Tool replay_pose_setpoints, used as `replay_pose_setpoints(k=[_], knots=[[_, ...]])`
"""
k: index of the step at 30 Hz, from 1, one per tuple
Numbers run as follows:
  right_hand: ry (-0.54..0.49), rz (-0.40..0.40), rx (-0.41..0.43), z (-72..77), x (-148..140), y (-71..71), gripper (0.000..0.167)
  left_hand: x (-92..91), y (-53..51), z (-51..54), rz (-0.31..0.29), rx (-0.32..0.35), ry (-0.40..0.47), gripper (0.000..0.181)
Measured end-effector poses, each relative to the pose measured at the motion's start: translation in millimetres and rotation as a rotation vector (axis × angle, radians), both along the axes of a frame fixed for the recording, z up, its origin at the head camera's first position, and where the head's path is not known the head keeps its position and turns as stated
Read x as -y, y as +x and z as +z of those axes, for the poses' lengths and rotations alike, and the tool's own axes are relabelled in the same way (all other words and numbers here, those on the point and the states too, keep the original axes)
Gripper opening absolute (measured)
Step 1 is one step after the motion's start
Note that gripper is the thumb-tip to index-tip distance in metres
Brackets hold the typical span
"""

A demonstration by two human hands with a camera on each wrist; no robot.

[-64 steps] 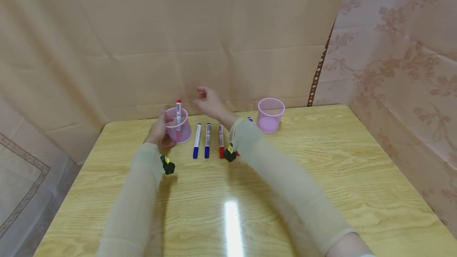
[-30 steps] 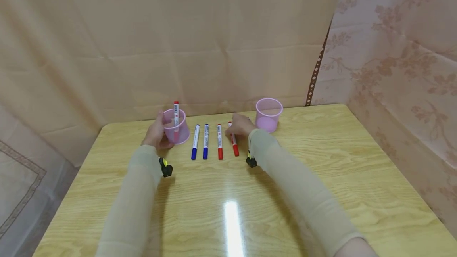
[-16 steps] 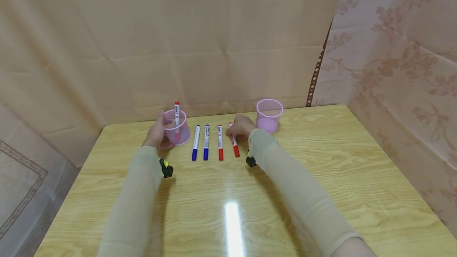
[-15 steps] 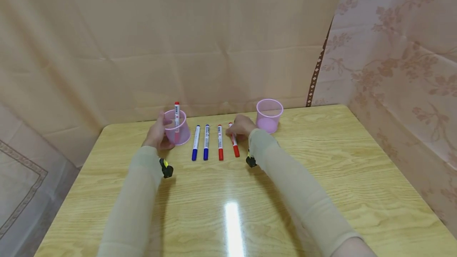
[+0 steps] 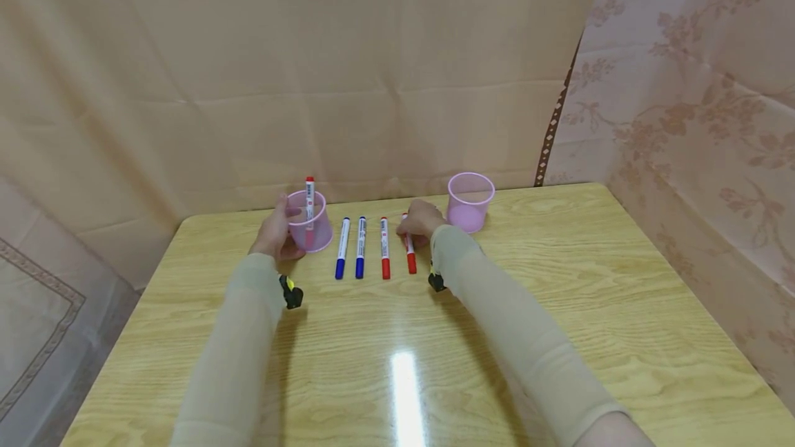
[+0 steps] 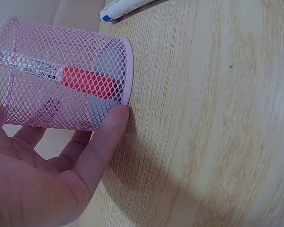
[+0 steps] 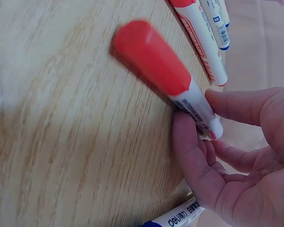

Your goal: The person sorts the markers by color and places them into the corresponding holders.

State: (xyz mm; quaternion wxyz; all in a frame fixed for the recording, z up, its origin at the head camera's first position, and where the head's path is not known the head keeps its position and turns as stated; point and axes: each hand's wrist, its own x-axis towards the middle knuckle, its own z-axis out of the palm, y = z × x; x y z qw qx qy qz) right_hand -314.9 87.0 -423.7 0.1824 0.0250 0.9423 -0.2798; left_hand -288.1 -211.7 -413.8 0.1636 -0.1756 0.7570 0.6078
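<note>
In the head view, my left hand (image 5: 271, 233) holds a pink mesh pen cup (image 5: 319, 236) at its left side. In the left wrist view, the thumb (image 6: 106, 137) presses near the cup's base. A red-capped marker (image 5: 310, 192) stands in that cup, its other red end (image 6: 87, 82) down. My right hand (image 5: 424, 218) pinches a second red marker (image 5: 411, 262) between thumb and finger. Close up in the right wrist view, the pinched marker's red cap (image 7: 151, 56) points away from the palm; whether it touches the table is unclear.
Left of the right hand lie a red marker (image 5: 385, 248) and two blue markers (image 5: 342, 248), side by side. Another pink pen cup (image 5: 470, 204) stands at the back right. A blue-capped marker (image 7: 180, 215) lies beside the right hand. A curtain (image 5: 397, 74) hangs behind the table (image 5: 528, 336).
My right hand has moved from the air near the left cup, right and down to the red marker, and now pinches it. My left hand has stayed on the pen cup.
</note>
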Motion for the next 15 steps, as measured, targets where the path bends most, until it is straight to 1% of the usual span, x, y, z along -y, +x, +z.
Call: replay_pose_setpoints(k=[8, 15], knots=[[-0.040, -0.016, 0.024, 1.3, -1.7, 1.4, 0.020, -0.3, -0.4, -2.2, 0.002, -0.001, 0.014, 0.082], [-0.105, -0.056, 0.058, 1.4, -1.3, 1.5, 0.017, -0.8, -0.1, -2.7, 0.001, -0.004, 0.010, 0.082]])
